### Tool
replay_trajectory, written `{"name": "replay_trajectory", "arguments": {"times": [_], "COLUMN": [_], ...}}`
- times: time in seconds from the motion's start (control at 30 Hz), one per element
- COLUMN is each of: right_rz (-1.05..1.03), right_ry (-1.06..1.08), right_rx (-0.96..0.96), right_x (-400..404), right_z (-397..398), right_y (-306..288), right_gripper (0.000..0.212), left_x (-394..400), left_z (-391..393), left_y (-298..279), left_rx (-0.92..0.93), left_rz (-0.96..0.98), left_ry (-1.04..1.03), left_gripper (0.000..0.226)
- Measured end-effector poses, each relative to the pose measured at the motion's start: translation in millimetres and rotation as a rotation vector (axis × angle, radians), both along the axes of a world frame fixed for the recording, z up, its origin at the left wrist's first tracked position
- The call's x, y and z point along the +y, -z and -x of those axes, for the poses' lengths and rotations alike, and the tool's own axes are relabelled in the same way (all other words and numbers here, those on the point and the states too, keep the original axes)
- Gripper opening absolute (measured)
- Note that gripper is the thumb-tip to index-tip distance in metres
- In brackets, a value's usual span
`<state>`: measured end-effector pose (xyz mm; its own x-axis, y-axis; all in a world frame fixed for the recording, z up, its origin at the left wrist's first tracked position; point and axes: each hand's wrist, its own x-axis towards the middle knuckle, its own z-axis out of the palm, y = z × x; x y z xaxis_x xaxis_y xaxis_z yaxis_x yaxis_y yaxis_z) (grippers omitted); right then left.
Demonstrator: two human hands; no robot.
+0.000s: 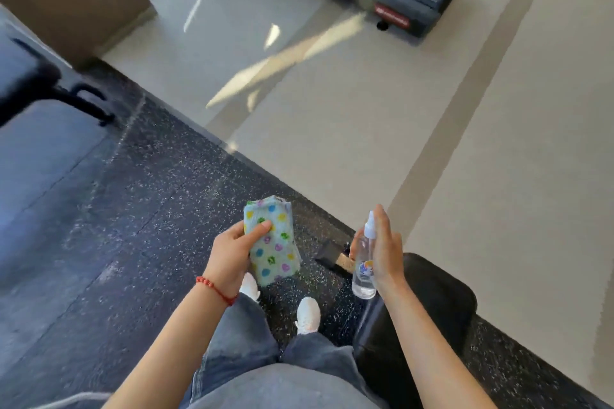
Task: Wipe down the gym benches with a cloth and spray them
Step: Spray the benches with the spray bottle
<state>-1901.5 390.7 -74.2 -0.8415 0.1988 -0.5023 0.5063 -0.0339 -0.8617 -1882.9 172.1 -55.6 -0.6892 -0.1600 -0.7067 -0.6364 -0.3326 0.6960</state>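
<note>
A folded cloth, pale blue with coloured spots, is being gripped in the left hand at lower centre of the frame, thumb pressed across its face. A small clear spray bottle is being held upright in the right hand, fingers wrapped round its body, just right of the cloth. A black padded bench is lying at lower right, directly beneath the bottle; another bench is being seen, blurred, at upper left.

By the look of it, the step in hand is the approach to a bench, with nothing being wiped yet. Next, the nozzle probably needs to be aimed at the padding and pressed, then the cloth brought down flat.

A coloured label on the bottle and a red tag on a dark machine at the upper right are too blurred to be read.
</note>
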Motion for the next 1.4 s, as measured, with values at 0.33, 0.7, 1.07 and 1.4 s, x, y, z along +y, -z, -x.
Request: {"name": "replay_trajectory", "arguments": {"times": [0.33,0.7,1.07,1.4], "right_rz": [-0.032,-0.017,0.034,0.028], "right_ry": [-0.425,-0.674,-0.804,-0.923], "right_rx": [0.055,0.049,0.056,0.067], "right_x": [-180.7,-416.1,-565.0,-701.0], "right_z": [80.5,156.9,262.7,372.6], "right_y": [1.6,-18.0,-8.6,-18.6], "right_gripper": [0.059,0.061,0.054,0.056], "left_x": [-157.4,-366.6,-482.3,-590.2], "left_z": [5.4,27.5,114.7,206.3], "left_y": [4.4,-5.7,9.2,-6.1], "left_rx": [0.043,0.058,0.051,0.098], "left_rz": [-0.019,0.039,0.027,0.005], "left_ry": [-0.402,-0.703,-0.832,-0.947], "left_gripper": [0.014,0.009,0.012,0.031]}}
